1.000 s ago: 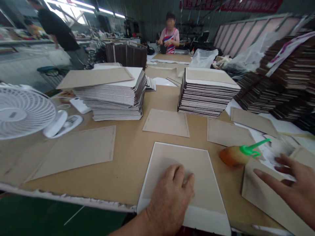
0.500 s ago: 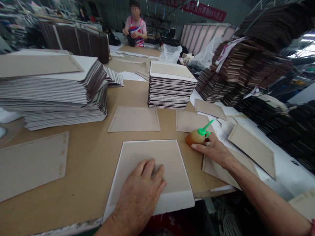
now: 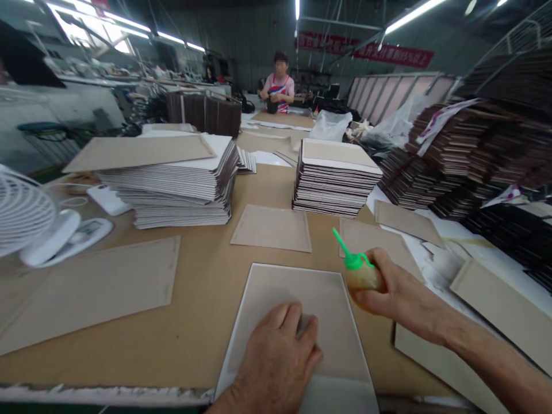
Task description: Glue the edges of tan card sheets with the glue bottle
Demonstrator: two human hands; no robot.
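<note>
My right hand is wrapped round a bottle of amber liquid with a green nozzle, which points up and to the left. The bottle is beside the right edge of a beige board with white borders. On that board rests my left hand, its fingers curled; between them a small greyish thing shows, too hidden to name. Another beige board lies flat just beyond.
Tall board stacks stand at the left and centre back. A white fan is far left. Loose boards lie on both sides. Dark piles rise at the right. A person works at the far end.
My right hand has lifted the bottle, and its nozzle has swung from pointing right to pointing left. The view has shifted left and up, showing the fan. My left hand stays on the board.
</note>
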